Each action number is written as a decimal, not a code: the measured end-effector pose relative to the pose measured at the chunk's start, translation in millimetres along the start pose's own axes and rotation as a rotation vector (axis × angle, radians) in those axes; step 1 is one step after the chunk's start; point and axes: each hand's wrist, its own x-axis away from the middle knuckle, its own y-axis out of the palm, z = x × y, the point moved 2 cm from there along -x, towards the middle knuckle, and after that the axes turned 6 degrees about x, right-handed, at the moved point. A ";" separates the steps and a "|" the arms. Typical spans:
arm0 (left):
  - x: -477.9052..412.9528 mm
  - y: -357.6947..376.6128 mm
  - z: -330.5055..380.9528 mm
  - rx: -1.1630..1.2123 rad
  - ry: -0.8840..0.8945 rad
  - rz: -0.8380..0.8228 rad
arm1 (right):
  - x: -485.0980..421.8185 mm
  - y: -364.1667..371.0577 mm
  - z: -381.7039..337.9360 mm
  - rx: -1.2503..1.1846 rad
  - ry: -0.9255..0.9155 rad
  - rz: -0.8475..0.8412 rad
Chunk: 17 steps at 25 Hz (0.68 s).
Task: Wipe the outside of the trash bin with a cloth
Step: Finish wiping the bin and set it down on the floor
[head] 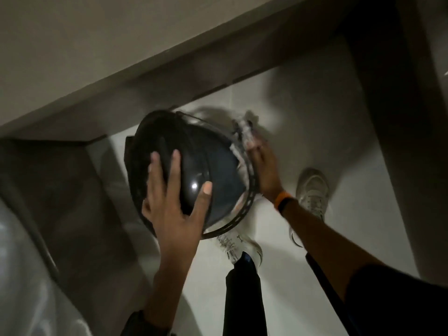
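A round dark trash bin (218, 180) with a glossy domed lid and a perforated band near its rim stands on the pale floor at the middle of the view. My left hand (174, 202) lies spread over the lid, fingers apart, pressing on it. At the bin's right side my right hand (264, 170) presses a pale, blurred cloth (247, 134) against the outer wall. An orange and black band sits on that wrist.
A grey wall ledge (169, 59) runs diagonally behind the bin. A dark cabinet side (378, 117) stands at the right. My two white shoes (312, 197) are on the floor beside the bin. A pale rounded fixture (29, 275) fills the lower left.
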 end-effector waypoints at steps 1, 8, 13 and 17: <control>1.5 3.0 -3.6 -0.070 0.080 -0.089 | -18.8 -14.5 4.7 0.031 0.079 0.038; 17.8 87.4 22.4 -0.493 0.274 -0.052 | -59.6 -92.5 -6.2 0.211 0.069 -0.136; 23.9 131.0 43.2 -0.568 0.270 -0.021 | -70.9 -140.8 -21.6 0.432 -0.042 0.044; 16.3 139.3 61.3 -0.591 0.222 -0.072 | -49.1 -151.4 -72.1 0.492 -0.216 0.069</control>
